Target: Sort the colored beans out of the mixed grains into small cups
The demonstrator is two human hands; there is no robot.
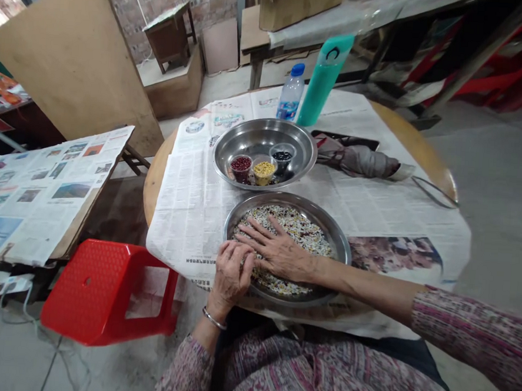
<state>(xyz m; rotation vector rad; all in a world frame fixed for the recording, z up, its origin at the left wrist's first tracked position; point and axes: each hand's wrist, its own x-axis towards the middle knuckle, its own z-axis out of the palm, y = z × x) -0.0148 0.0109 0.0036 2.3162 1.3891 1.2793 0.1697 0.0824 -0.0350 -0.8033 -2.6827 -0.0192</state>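
Mixed grains [308, 229] lie beneath right hand [281, 254] — spread flat; left hand [232, 271] — curled, hold unclear.

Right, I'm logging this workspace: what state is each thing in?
Near bowl, holding mixed grains
Far bowl, holding three filled cups
Clear bottle, upright, blue cap on
Teal bottle, upright, apparently closed
Grey bundle, rolled, lying down
Newspaper, spread out
Red stool, upright
Right hand, spread on the grains
Left hand, curled at near bowl's rim

Head-worn view — facing forward, tilted down, tabletop [412, 137] close
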